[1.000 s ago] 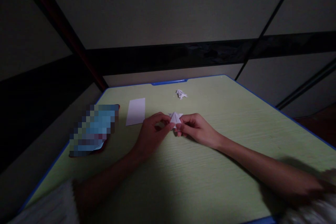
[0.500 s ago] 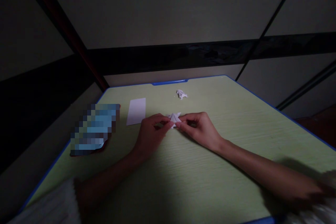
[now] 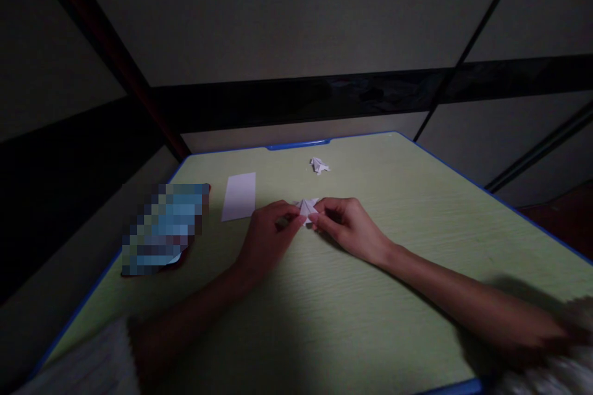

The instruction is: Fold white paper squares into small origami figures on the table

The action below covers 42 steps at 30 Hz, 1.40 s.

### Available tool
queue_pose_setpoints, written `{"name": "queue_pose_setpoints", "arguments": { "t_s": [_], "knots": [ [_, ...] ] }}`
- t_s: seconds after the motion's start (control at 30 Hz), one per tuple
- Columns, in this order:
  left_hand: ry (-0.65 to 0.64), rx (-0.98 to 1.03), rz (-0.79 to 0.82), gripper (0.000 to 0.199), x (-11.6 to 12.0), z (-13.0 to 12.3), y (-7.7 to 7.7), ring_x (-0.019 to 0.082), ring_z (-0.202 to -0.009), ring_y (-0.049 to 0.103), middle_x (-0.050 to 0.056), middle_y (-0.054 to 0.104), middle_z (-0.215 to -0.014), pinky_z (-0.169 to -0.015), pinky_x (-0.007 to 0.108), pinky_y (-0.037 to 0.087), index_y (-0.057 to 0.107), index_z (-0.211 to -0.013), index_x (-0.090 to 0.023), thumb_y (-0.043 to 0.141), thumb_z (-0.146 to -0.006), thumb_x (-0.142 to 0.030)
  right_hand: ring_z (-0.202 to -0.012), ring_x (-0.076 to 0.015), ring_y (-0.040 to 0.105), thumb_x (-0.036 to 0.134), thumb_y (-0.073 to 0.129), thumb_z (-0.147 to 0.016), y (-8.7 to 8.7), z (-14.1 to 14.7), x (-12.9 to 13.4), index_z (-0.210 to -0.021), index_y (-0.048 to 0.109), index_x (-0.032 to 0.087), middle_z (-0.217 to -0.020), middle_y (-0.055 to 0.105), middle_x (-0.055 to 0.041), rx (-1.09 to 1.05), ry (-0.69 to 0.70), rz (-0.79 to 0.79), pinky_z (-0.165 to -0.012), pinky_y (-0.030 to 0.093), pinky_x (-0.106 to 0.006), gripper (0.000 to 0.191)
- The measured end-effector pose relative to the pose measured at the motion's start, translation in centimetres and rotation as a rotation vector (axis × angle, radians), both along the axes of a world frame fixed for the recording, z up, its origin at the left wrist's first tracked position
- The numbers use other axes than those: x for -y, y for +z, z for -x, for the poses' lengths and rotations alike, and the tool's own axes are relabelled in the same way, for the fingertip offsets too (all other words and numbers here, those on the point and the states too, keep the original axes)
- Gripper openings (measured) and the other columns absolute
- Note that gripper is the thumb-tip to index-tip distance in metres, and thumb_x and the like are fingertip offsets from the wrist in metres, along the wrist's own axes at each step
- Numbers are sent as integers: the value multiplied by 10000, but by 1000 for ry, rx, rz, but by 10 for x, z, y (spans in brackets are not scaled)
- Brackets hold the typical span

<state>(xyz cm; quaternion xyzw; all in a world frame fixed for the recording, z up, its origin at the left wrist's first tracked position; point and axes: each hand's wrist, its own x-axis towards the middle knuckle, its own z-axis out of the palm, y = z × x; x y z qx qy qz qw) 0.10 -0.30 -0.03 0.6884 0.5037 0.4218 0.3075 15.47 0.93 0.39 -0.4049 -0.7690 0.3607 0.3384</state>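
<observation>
A small piece of folded white paper (image 3: 306, 207), pleated into a pointed fan-like shape, is pinched between both hands over the middle of the table. My left hand (image 3: 267, 231) grips its left side with thumb and forefinger. On the right side, my right hand (image 3: 354, 228) pinches it the same way, thumb in front and the fingers partly behind. The two thumb tips lie close together at its near edge. Beyond the hands sits a folded paper frog (image 3: 319, 165), apart from them.
A flat white sheet of paper (image 3: 239, 196) lies left of the hands. Farther left is a pixelated, screen-like object with a dark red edge (image 3: 169, 228). The pale green table (image 3: 370, 321) has a blue rim, and cabinet panels (image 3: 296, 18) stand behind it.
My right hand's fingers have shifted slightly around the folded paper, with a fingertip now showing below it. The whole view has drifted a little; the other things lie as before.
</observation>
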Motion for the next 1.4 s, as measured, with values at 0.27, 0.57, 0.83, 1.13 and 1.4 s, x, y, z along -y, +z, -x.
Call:
{"name": "queue_pose_setpoints", "arguments": {
  "t_s": [0.27,0.57,0.83,1.13,1.4],
  "knots": [
    [-11,-97,9,129,-1,0,1,99,-553,493,-25,511,-592,-504,197,380,541,-596,-144,511,-692,-225,-503,-73,359,196,422,-777,3,1,1,-651,495,126,-562,455,16,51,15,5,-478,272,-195,162],
    [-29,-119,7,149,-1,-1,3,101,-575,441,-28,435,-601,-484,191,348,465,-553,-157,501,-684,-219,-504,-76,330,228,460,-753,0,0,-2,-617,473,135,-546,397,31,-27,17,61,-476,265,-200,166],
    [-63,-70,34,149,-3,0,-1,83,-532,413,-40,416,-597,-462,183,315,465,-583,-157,487,-701,-244,-504,-79,339,322,507,-731,0,1,-3,-611,496,129,-542,411,25,-86,24,96,-471,268,-203,228],
    [-54,-39,104,123,0,-1,6,78,-523,424,-45,441,-583,-471,181,328,459,-551,-151,512,-658,-179,-474,-68,335,262,557,-673,5,4,1,-534,472,134,-496,396,40,-90,-42,147,-452,257,-203,207],
    [20,87,153,109,-5,2,4,64,-435,420,-36,522,-532,-414,175,347,578,-588,-136,564,-640,-231,-493,-71,429,335,641,-591,0,4,-6,-628,592,102,-565,545,0,-277,-95,288,-470,332,-211,241]
  ]
}}
